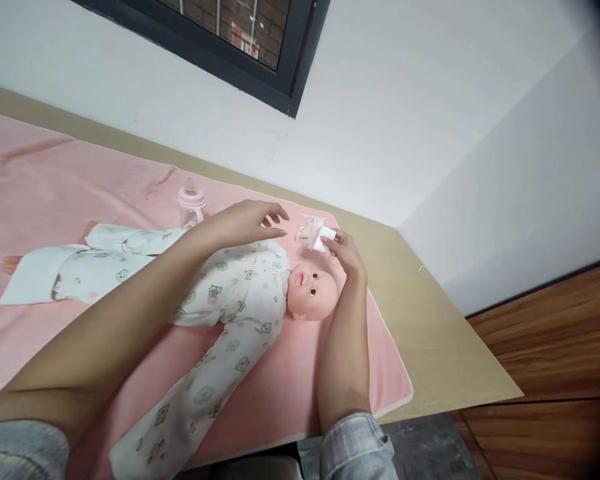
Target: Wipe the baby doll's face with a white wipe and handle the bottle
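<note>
A baby doll point(310, 290) in a white printed sleepsuit lies on a pink blanket point(40, 193), head toward the right. My right hand point(347, 252) is above the doll's head and pinches a small white folded pad point(326, 238). Behind the pad lies a clear plastic packet point(306, 231) on the blanket. My left hand point(245, 223) hovers over the doll's chest with fingers spread and holds nothing.
A pink baby bottle point(191, 201) stands on the blanket beyond the doll. The blanket covers a light wooden table point(445, 333) set against a white wall, under a dark window frame point(260, 73). Wooden floor point(555, 360) lies to the right.
</note>
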`<state>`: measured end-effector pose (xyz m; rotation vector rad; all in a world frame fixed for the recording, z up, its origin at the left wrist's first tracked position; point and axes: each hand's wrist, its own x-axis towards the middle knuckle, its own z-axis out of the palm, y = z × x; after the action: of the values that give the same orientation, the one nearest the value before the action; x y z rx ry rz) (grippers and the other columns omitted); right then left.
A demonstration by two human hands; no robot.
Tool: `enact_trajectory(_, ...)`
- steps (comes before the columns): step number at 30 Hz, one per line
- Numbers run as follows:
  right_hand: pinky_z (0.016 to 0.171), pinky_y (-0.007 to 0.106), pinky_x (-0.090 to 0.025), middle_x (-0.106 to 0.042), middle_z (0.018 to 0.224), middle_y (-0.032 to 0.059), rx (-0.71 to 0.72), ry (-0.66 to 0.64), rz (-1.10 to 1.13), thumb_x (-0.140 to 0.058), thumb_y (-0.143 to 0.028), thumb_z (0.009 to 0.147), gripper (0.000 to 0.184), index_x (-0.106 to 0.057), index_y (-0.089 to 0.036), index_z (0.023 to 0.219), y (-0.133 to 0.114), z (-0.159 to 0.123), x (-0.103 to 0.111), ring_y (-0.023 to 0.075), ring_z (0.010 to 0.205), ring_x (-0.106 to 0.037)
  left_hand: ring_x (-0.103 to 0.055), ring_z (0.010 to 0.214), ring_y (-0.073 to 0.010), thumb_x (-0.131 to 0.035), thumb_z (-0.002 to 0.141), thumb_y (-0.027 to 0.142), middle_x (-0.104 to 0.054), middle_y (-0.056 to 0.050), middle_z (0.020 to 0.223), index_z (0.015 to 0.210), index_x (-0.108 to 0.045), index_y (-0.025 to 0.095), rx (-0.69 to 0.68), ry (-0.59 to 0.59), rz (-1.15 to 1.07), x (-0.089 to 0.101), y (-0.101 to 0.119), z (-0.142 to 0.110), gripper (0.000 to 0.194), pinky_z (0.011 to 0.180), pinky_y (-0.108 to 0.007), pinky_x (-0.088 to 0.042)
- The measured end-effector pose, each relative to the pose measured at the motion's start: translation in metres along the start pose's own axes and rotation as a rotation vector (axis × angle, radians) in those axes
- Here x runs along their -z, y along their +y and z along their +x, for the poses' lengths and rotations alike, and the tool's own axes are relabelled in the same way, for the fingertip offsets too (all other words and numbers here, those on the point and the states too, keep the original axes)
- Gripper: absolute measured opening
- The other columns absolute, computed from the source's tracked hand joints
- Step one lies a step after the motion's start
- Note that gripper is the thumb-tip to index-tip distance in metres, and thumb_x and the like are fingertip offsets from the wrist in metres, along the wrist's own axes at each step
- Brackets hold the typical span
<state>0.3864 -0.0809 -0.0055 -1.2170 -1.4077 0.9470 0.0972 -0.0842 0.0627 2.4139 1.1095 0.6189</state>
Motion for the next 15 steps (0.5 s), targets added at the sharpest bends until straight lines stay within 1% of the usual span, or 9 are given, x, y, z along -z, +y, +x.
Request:
enact_trajectory(2, 0.045, 0.021, -0.025, -0.053, 0.066, -0.0054, 0.045, -0.073, -0.013, -0.080, -0.044, 0.067, 0.041, -0.063, -0.015, 0.091, -0.022, -0.006, -0.004, 0.0031, 0.048, -0.033, -0.061, 0.113, -0.0271, -0.056, 0.085, 0.050, -0.062, -0.009, 0.133, 0.130, -0.059, 0.017, -0.020, 0.025, -0.014, -0.001, 0.000, -0.001, 0.056, 0.091, -0.033, -0.048)
enact_trajectory(5, 0.043, 0.021, -0.026, -0.055, 0.070, -0.0041, 0.089, -0.202, -0.052, -0.081, -0.045, 0.068, 0.042, -0.065, -0.016, 0.094, -0.048, -0.016, -0.015, 0.0031, 0.048, -0.035, -0.059, 0.117, -0.0277, -0.059, 0.082, 0.050, -0.057, -0.009, 0.139, 0.137, -0.054, 0.018, -0.059, 0.046, -0.054, -0.001, -0.002, -0.001, 0.064, 0.094, -0.034, -0.047)
enact_trajectory(7, 0.042, 0.020, -0.027, -0.057, 0.072, -0.0033, 0.106, -0.303, -0.078, -0.081, -0.046, 0.070, 0.042, -0.065, -0.017, 0.096, -0.061, -0.023, -0.023, 0.0034, 0.049, -0.038, -0.057, 0.120, -0.0283, -0.062, 0.080, 0.052, -0.056, -0.009, 0.141, 0.138, -0.053, 0.019, -0.086, 0.028, -0.096, 0.000, -0.004, 0.000, 0.068, 0.095, -0.034, -0.047)
enact_trajectory(8, 0.042, 0.019, -0.029, -0.059, 0.074, -0.0027, 0.116, -0.352, -0.086, -0.081, -0.046, 0.071, 0.041, -0.066, -0.017, 0.097, -0.066, -0.026, -0.027, 0.0036, 0.050, -0.040, -0.057, 0.121, -0.0284, -0.064, 0.079, 0.054, -0.057, -0.008, 0.140, 0.137, -0.055, 0.020, -0.101, 0.002, -0.118, 0.001, -0.005, 0.000, 0.067, 0.095, -0.033, -0.047)
enact_trajectory(9, 0.042, 0.019, -0.030, -0.060, 0.076, -0.0021, 0.127, -0.396, -0.089, -0.081, -0.045, 0.072, 0.040, -0.066, -0.017, 0.097, -0.071, -0.029, -0.031, 0.0038, 0.051, -0.042, -0.057, 0.121, -0.0283, -0.065, 0.078, 0.054, -0.059, -0.007, 0.138, 0.133, -0.059, 0.021, -0.120, -0.033, -0.139, 0.003, -0.005, 0.000, 0.064, 0.096, -0.033, -0.047)
enact_trajectory(11, 0.042, 0.018, -0.031, -0.062, 0.079, -0.0012, 0.149, -0.460, -0.089, -0.081, -0.045, 0.072, 0.040, -0.066, -0.017, 0.097, -0.079, -0.034, -0.037, 0.0039, 0.052, -0.044, -0.058, 0.118, -0.0274, -0.066, 0.078, 0.053, -0.065, -0.004, 0.129, 0.121, -0.067, 0.022, -0.166, -0.118, -0.175, 0.008, -0.002, -0.002, 0.053, 0.098, -0.032, -0.045)
enact_trajectory(13, 0.041, 0.017, -0.031, -0.062, 0.079, -0.0012, 0.165, -0.487, -0.085, -0.082, -0.045, 0.072, 0.040, -0.065, -0.017, 0.096, -0.085, -0.036, -0.042, 0.0038, 0.052, -0.043, -0.061, 0.113, -0.0259, -0.066, 0.079, 0.048, -0.070, -0.002, 0.119, 0.109, -0.073, 0.022, -0.207, -0.188, -0.205, 0.013, 0.002, -0.006, 0.040, 0.098, -0.031, -0.044)
enact_trajectory(15, 0.041, 0.017, -0.031, -0.059, 0.075, -0.0024, 0.169, -0.500, -0.077, -0.082, -0.046, 0.071, 0.041, -0.064, -0.018, 0.095, -0.088, -0.037, -0.045, 0.0037, 0.052, -0.042, -0.063, 0.108, -0.0249, -0.066, 0.078, 0.046, -0.071, -0.001, 0.114, 0.103, -0.075, 0.023, -0.218, -0.227, -0.233, 0.017, 0.007, -0.010, 0.035, 0.097, -0.029, -0.044)
